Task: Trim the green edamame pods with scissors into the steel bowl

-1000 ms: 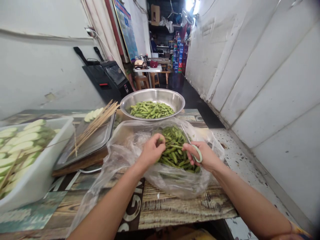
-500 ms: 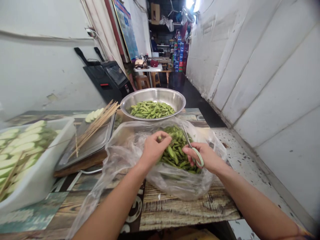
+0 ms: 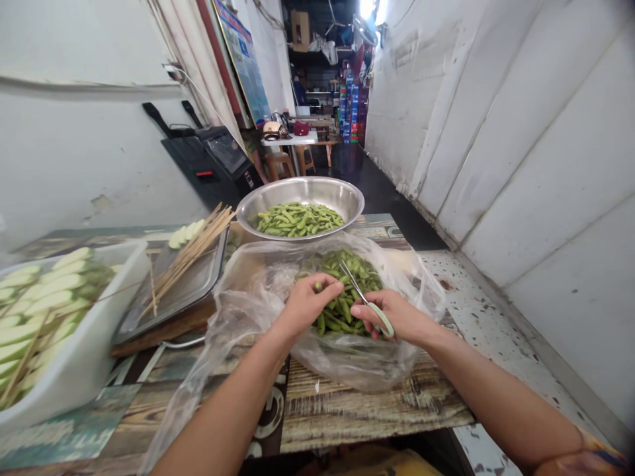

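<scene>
Green edamame pods [image 3: 342,317] fill a clear plastic bag [image 3: 367,370] that lies open on the wood-patterned table. My left hand [image 3: 310,301] is over the bag's left side, fingers curled round an edamame pod [image 3: 318,287] whose tip shows between thumb and fingers. In my right hand [image 3: 389,314] is a pair of scissors [image 3: 380,317] with pale green handles, blades pointing up and left over the pods. The blades look nearly closed and stand apart from the left hand. Behind the bag, a steel bowl [image 3: 351,198] holds more pods.
On the left stands a white tub [image 3: 84,377] of sliced pale green vegetables with wooden sticks. Beside it a metal tray [image 3: 198,284] carries a bundle of bamboo skewers [image 3: 188,254]. A black machine [image 3: 208,158] leans at the left wall; a white wall runs along the right.
My right hand has shifted slightly left, swinging the scissors further over to the left. A pod tip now shows more clearly in my left hand. The whole view has moved slightly.
</scene>
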Demonstrator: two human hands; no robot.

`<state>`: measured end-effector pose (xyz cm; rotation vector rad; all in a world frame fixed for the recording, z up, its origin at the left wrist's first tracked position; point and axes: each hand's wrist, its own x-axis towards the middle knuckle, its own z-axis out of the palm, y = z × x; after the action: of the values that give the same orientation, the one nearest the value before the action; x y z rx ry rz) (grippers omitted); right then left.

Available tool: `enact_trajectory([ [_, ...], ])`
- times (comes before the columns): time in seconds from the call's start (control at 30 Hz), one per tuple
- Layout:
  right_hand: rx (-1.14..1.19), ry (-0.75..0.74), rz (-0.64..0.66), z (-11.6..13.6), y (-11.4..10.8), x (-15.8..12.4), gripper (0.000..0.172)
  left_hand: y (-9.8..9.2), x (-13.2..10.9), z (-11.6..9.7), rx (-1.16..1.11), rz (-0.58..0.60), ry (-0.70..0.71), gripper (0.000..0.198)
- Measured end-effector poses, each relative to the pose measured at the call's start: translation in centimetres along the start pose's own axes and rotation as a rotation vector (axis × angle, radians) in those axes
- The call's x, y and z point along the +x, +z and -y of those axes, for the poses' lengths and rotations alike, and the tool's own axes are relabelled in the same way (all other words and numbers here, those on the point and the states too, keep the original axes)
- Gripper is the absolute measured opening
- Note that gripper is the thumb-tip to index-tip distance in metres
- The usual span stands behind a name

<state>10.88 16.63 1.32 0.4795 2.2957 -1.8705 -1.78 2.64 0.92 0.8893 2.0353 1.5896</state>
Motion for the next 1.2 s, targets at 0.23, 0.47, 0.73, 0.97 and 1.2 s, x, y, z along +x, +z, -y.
enact_trajectory([
  [0.23, -0.022, -0.046, -0.049, 0.4, 0.1, -0.1, 0.043, -0.2, 0.0, 0.3, -0.230, 0.082, -0.109, 0.025],
  [0.47, 0.048, 0.018, -0.019, 0.7, 0.4, -0.2, 0.039, -0.6, 0.2, 0.0, -0.608, 0.060, -0.210, 0.025],
  [0.73, 0.031, 0.020, 0.061, 1.3, 0.4, -0.7, 0.038, -0.5, 0.1, -0.1, -0.650, 0.056, -0.207, 0.025],
  [0.97, -0.038, -0.001, -0.006, 1.1, 0.6, -0.6, 0.041, -0.5, -0.1, -0.3, -0.588, 0.084, -0.173, 0.025],
  [1.2, 0.063, -0.007, -0.138, 0.4, 0.2, 0.0, 0.039, -1.2, 0.5, 0.1, -0.228, -0.217, -0.014, 0.005],
])
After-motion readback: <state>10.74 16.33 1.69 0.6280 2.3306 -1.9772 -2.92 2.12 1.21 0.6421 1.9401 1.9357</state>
